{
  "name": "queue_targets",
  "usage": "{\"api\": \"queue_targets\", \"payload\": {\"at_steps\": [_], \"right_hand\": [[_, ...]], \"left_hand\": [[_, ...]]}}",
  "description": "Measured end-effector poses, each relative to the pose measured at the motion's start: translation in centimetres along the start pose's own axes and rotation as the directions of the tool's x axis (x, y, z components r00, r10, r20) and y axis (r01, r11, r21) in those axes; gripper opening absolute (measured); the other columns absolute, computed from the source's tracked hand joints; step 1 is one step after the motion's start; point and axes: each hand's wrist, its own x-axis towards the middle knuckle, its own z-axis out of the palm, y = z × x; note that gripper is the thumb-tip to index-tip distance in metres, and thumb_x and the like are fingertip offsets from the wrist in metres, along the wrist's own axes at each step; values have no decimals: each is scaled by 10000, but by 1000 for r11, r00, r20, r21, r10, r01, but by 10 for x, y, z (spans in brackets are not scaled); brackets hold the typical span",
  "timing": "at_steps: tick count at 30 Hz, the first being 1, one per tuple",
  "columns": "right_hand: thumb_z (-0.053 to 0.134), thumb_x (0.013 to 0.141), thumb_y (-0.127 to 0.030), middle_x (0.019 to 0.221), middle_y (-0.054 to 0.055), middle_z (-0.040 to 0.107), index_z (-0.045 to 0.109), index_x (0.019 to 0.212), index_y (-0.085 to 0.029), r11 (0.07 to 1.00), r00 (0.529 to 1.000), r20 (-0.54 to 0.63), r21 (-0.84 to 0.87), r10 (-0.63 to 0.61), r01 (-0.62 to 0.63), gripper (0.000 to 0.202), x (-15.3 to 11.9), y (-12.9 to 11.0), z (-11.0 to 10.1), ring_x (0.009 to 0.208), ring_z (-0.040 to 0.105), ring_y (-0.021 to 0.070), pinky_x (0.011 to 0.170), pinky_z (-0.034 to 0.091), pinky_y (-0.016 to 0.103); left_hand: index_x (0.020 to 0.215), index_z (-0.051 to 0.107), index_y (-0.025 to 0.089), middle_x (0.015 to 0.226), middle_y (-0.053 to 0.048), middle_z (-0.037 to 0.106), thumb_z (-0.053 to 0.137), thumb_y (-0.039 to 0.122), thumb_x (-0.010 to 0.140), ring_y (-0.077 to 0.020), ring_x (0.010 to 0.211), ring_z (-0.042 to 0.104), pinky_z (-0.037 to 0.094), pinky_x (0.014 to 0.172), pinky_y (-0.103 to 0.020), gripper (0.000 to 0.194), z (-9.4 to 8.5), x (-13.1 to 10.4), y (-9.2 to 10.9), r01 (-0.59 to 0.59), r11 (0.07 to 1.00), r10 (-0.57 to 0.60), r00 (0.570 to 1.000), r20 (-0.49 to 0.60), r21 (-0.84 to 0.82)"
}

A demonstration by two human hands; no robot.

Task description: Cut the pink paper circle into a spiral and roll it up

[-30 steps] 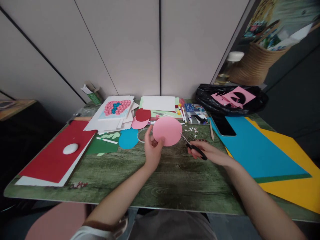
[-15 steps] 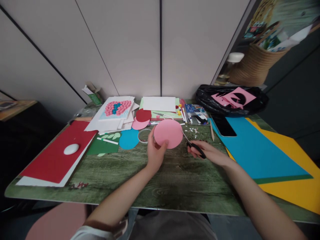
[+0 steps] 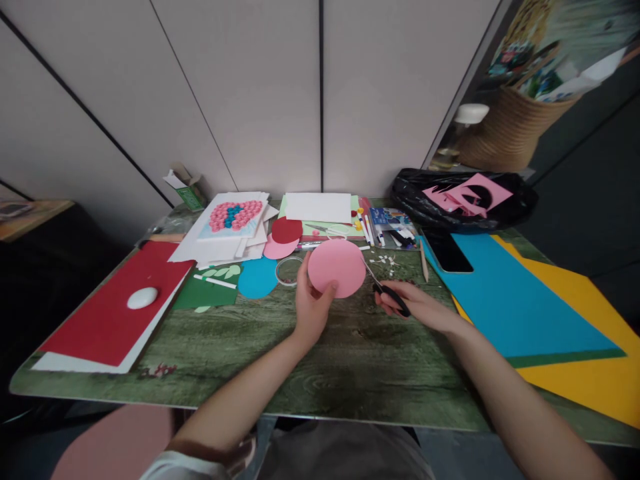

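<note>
A pink paper circle [image 3: 337, 267] is held up over the middle of the green wood-patterned table [image 3: 320, 373]. My left hand [image 3: 313, 300] pinches its lower left part, thumb in front and the other fingers behind. Black-handled scissors [image 3: 395, 300] are in my right hand [image 3: 407, 300], with their blades pointing up and left to the circle's right edge. Whether the blades touch the paper is too small to tell. Beyond the circle lie a red circle [image 3: 287, 230] and another pink circle [image 3: 280, 247]; a blue circle [image 3: 257, 278] and a tape roll [image 3: 289, 272] lie to the left.
Red paper [image 3: 115, 300] bears a white oval object [image 3: 143, 298] at the left. Blue sheets [image 3: 525, 300], yellow sheets [image 3: 590, 293] and a phone [image 3: 447, 251] lie at the right. Behind them, a black bag [image 3: 415, 200] holds pink scraps. White papers [image 3: 220, 252] are stacked at the back left.
</note>
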Motion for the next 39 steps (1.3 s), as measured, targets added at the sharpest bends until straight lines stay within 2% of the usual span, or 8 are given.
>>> {"api": "queue_targets", "payload": {"at_steps": [5, 16, 22, 31, 39], "right_hand": [[415, 864, -492, 661, -11, 472, 517, 782, -174, 1000, 1000, -6, -23, 5, -5, 344, 0, -4, 1, 588, 403, 106, 505, 277, 232], [379, 886, -480, 664, -12, 448, 478, 766, -180, 1000, 1000, 11, -26, -6, 7, 338, 1, -4, 2, 582, 393, 101, 508, 284, 233], [394, 874, -493, 644, -18, 438, 465, 721, -179, 999, 999, -24, -30, -24, 23, 356, 1, -6, 4, 578, 392, 99, 516, 291, 237], [434, 856, -467, 618, -28, 453, 468, 691, -183, 999, 999, -53, -53, 6, -9, 331, 1, -10, 6, 544, 383, 90, 504, 282, 233], [451, 845, -477, 612, -27, 452, 472, 722, -184, 998, 996, -68, -39, 54, -56, 318, 1, -8, 8, 537, 388, 92, 495, 286, 237]], "left_hand": [[1378, 278, 249, 1410, -115, 363, 646, 300, 758, -236, 1276, 402, 359, 1049, -379, 723, 0, 0, 1, 8, 1000, -8, 1000, 2, -24], [1381, 273, 257, 1401, -124, 370, 640, 320, 758, -256, 1255, 426, 388, 1028, -417, 726, 0, -1, 2, 11, 1000, -11, 1000, -1, -4], [1380, 277, 263, 1396, -120, 374, 644, 335, 754, -263, 1255, 423, 390, 1025, -417, 729, 0, -1, 3, 14, 1000, -14, 1000, -8, 3], [1382, 269, 253, 1387, -124, 389, 635, 349, 761, -259, 1254, 426, 397, 1016, -406, 727, 0, 0, 3, 12, 1000, -12, 1000, -13, 3], [1394, 252, 273, 1429, -115, 347, 647, 341, 753, -263, 1248, 433, 407, 1009, -410, 756, 0, 0, 1, 7, 1000, -7, 1000, -29, -13]]}}
